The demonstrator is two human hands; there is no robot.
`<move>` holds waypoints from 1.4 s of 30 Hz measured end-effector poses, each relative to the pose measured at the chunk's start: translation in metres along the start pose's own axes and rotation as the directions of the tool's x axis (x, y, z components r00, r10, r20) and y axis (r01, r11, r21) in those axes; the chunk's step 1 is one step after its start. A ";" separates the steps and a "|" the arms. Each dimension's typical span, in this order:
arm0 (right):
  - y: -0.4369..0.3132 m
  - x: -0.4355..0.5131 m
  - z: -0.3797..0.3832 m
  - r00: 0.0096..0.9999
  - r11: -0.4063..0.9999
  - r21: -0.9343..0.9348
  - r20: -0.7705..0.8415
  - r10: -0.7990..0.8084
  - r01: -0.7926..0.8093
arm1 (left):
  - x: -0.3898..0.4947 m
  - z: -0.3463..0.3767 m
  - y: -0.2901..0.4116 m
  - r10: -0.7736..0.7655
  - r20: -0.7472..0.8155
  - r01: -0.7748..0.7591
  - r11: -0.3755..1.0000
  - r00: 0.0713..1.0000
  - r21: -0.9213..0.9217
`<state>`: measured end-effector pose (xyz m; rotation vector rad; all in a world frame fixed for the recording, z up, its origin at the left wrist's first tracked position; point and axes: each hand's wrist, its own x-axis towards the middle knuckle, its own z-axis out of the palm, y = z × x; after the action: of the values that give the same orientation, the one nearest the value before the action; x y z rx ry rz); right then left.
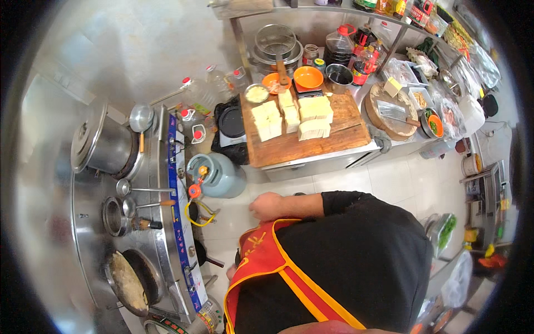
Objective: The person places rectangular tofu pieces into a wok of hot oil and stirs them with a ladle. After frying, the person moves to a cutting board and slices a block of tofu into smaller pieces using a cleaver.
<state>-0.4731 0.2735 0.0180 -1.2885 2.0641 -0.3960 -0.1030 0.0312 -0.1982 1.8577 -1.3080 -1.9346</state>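
Note:
My right hand (266,206) hangs at waist height in front of my red apron (267,246), over the tiled floor. Its fingers look curled under, and the palm is hidden, so whether it holds something does not show. Only a sliver of my left hand (231,272) peeks past the apron's edge; the rest is covered. Nearest to my right hand stands a grey-blue gas cylinder (225,177) with an orange regulator (195,191). To its left runs a steel stove, where a wok (127,284) with pale brownish contents leans tilted at a burner.
Ladles (129,206) and a strainer (114,217) lie on the stove near a large lidded pot (104,142). Stacks of pale yellow sheets (315,108) sit on a wooden board (346,137). A cleaver (391,109) rests on a round chopping block (375,119). A pan handle (215,262) juts out below the stove.

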 end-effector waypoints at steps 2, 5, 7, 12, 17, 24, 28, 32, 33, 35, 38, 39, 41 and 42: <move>0.039 -0.012 -0.003 1.000 0.999 0.044 0.001 -0.002 0.002 | -0.009 0.059 0.008 -0.003 0.052 0.003 1.000 0.999 -0.012; 0.097 -0.030 -0.009 0.995 0.999 0.038 0.094 0.030 -0.033 | -0.028 0.145 0.010 0.013 0.139 -0.016 1.000 0.990 0.025; 0.133 -0.045 -0.013 0.986 1.000 0.000 0.168 -0.005 0.005 | -0.043 0.190 0.004 0.034 0.128 -0.045 0.995 0.991 0.084; 0.193 -0.071 -0.042 0.995 1.000 0.002 0.102 -0.011 0.011 | -0.097 0.231 -0.029 0.186 0.086 -0.200 0.776 0.979 0.599; 0.245 -0.094 -0.051 0.993 0.993 -0.052 0.033 0.111 -0.110 | -0.131 0.203 -0.083 0.098 0.118 -0.146 0.362 0.988 0.921; 0.288 -0.160 -0.028 0.985 0.983 -0.070 -0.052 0.164 -0.167 | -0.128 0.238 -0.162 -0.074 0.125 -0.076 0.468 0.989 0.880; 0.284 -0.215 -0.016 0.958 0.958 0.035 -0.029 0.286 -0.285 | -0.132 0.289 -0.178 0.078 0.076 -0.108 0.628 0.994 0.771; 0.297 -0.269 -0.011 0.953 0.957 0.080 -0.103 0.286 -0.278 | -0.134 0.317 -0.179 -0.046 0.612 -0.607 0.090 0.789 0.789; 0.305 -0.283 -0.010 0.945 0.950 0.106 -0.116 0.304 -0.293 | -0.138 0.325 -0.179 -0.017 0.502 -0.489 0.204 0.865 0.848; 0.327 -0.306 -0.010 0.935 0.939 0.151 -0.136 0.328 -0.308 | -0.146 0.343 -0.173 -0.020 0.244 -0.210 0.441 0.970 0.872; 0.367 -0.330 -0.003 0.913 0.923 0.180 -0.173 0.370 -0.340 | -0.158 0.367 -0.158 0.003 0.380 -0.372 0.213 0.925 0.904; 0.384 -0.336 -0.004 0.905 0.914 0.196 -0.171 0.390 -0.356 | -0.161 0.375 -0.151 0.008 0.411 -0.408 0.142 0.911 0.902; 0.417 -0.346 -0.011 0.946 0.960 0.116 -0.172 0.274 -0.257 | -0.172 0.397 -0.146 0.023 0.447 -0.448 0.019 0.894 0.894; 0.432 -0.352 -0.014 0.949 0.957 0.132 -0.153 0.277 -0.258 | -0.181 0.409 -0.151 0.037 0.435 -0.436 0.017 0.900 0.900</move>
<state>-0.6721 0.7836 -0.0848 -0.9191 2.2882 -0.5017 -0.3536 0.4303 -0.2278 1.2750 -3.4542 -0.9282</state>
